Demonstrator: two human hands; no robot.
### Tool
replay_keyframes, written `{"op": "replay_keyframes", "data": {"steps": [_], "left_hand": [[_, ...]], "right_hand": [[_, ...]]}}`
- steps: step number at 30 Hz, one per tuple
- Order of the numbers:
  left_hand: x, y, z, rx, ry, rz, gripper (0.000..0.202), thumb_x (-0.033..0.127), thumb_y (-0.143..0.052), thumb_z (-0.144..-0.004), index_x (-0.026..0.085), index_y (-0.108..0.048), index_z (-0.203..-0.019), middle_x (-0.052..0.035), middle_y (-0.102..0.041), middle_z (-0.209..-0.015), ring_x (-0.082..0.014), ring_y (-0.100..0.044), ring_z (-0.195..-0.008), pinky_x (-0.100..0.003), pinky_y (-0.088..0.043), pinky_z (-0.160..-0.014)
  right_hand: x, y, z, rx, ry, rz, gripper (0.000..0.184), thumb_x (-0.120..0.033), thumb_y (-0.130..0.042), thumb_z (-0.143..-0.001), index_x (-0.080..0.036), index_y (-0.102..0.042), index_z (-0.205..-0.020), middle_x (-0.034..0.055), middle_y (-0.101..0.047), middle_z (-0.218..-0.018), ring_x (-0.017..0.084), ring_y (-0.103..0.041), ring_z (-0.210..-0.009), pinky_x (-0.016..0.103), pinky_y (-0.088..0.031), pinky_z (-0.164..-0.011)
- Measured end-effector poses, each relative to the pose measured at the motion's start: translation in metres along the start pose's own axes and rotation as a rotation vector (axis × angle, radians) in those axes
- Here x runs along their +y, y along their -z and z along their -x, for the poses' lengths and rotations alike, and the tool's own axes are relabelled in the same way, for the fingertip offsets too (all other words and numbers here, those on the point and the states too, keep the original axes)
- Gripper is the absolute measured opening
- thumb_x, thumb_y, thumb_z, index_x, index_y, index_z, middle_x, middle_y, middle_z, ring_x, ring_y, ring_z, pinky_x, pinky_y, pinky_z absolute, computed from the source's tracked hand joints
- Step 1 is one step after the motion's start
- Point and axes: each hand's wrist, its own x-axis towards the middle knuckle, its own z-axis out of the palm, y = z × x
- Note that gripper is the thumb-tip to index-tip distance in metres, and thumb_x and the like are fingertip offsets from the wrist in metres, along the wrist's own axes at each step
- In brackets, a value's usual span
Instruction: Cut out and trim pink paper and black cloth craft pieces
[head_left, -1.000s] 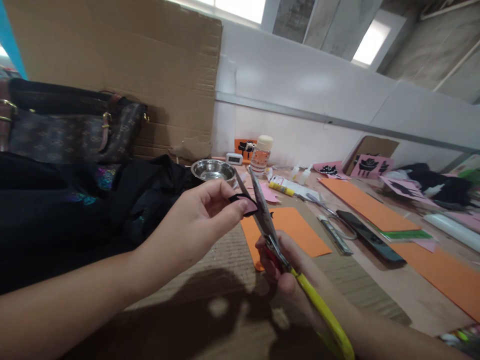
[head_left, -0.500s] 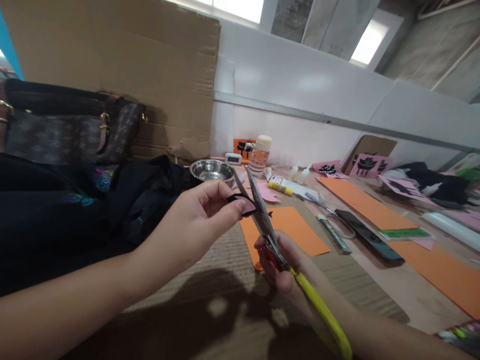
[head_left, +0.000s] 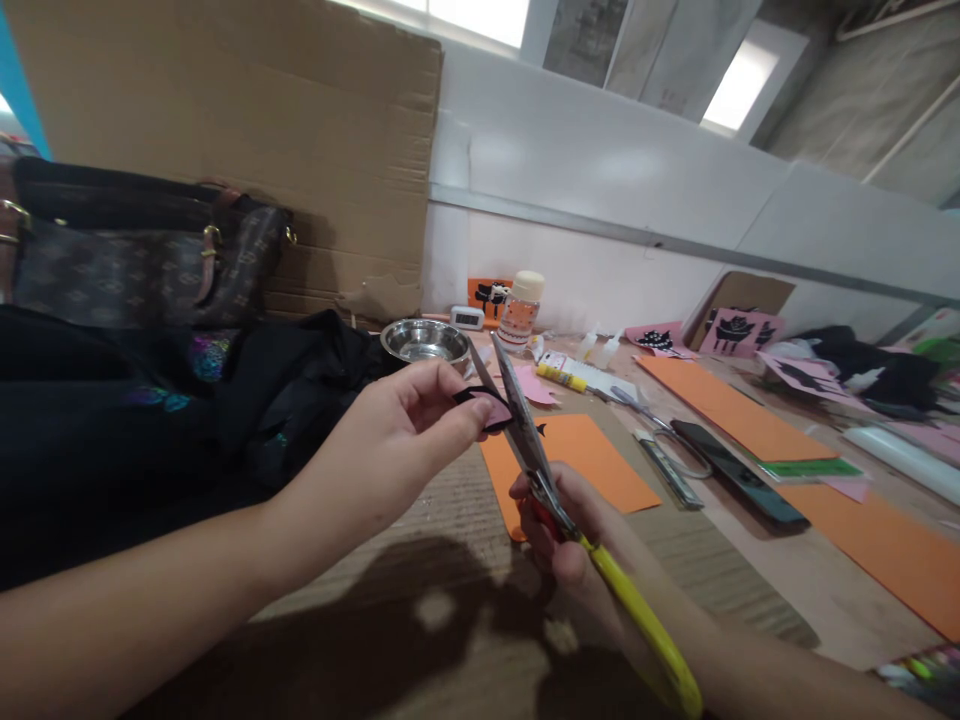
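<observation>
Between the thumb and fingers of my left hand (head_left: 409, 425) is a small leaf-shaped paper piece (head_left: 487, 405), pink with a black border. My right hand (head_left: 566, 530) grips a pair of scissors (head_left: 529, 445) with yellow and red handles. The blades point up and away from me, slightly apart, and the right tip of the paper piece lies at them. Whether the blades are cutting into it I cannot tell. Below the blades, an orange sheet (head_left: 592, 465) rests on the table with a small black shape near its upper edge.
A steel bowl (head_left: 424, 340), a bottle (head_left: 521, 310) and a yellow glue stick (head_left: 561, 378) stand or lie beyond my hands. On the right are a dark phone (head_left: 739, 475), a cutter (head_left: 667, 468), another pair of scissors (head_left: 660, 410) and orange sheets (head_left: 735, 405). A handbag (head_left: 142, 255) and black cloth (head_left: 187, 430) occupy the left.
</observation>
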Motion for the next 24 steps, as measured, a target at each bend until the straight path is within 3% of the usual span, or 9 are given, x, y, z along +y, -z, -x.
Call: {"op": "replay_keyframes", "data": {"steps": [5, 14, 19, 24], "left_hand": [[0.000, -0.001, -0.001, 0.006, -0.005, 0.011, 0.011, 0.025, -0.071, -0.086, 0.020, -0.068, -0.076, 0.0021, -0.074, -0.078, -0.0143, -0.071, -0.078, -0.023, -0.056, -0.074], [0.001, 0.001, -0.001, -0.042, 0.000, 0.113, 0.012, 0.016, -0.070, -0.088, 0.020, -0.070, -0.077, 0.0070, -0.074, -0.076, -0.0064, -0.070, -0.077, -0.013, -0.054, -0.073], [0.002, 0.002, -0.001, -0.066, 0.009, 0.134, 0.014, 0.017, -0.072, -0.088, 0.021, -0.070, -0.075, 0.0085, -0.073, -0.075, -0.0035, -0.068, -0.074, -0.009, -0.051, -0.071], [0.003, 0.001, -0.002, -0.112, -0.036, 0.151, 0.013, 0.017, -0.071, -0.090, 0.023, -0.074, -0.079, 0.0085, -0.073, -0.077, -0.0033, -0.067, -0.074, -0.009, -0.050, -0.070]], "right_hand": [[0.001, 0.000, 0.001, -0.002, 0.002, -0.020, 0.052, -0.067, -0.069, -0.085, -0.024, -0.056, -0.111, -0.0035, -0.041, -0.079, 0.012, -0.032, -0.064, 0.024, -0.033, -0.058], [0.004, 0.002, 0.000, 0.001, -0.005, -0.057, 0.052, -0.067, -0.071, -0.083, -0.026, -0.058, -0.112, -0.0040, -0.043, -0.080, 0.011, -0.033, -0.065, 0.022, -0.035, -0.061], [0.003, 0.005, 0.004, -0.014, -0.002, 0.037, 0.055, -0.072, -0.063, -0.085, -0.027, -0.055, -0.118, -0.0024, -0.044, -0.083, 0.013, -0.038, -0.068, 0.025, -0.038, -0.063], [0.008, 0.010, 0.009, 0.006, 0.032, 0.143, 0.048, -0.069, -0.060, -0.089, -0.027, -0.056, -0.112, 0.0027, -0.049, -0.092, 0.017, -0.045, -0.075, 0.029, -0.044, -0.066]]}}
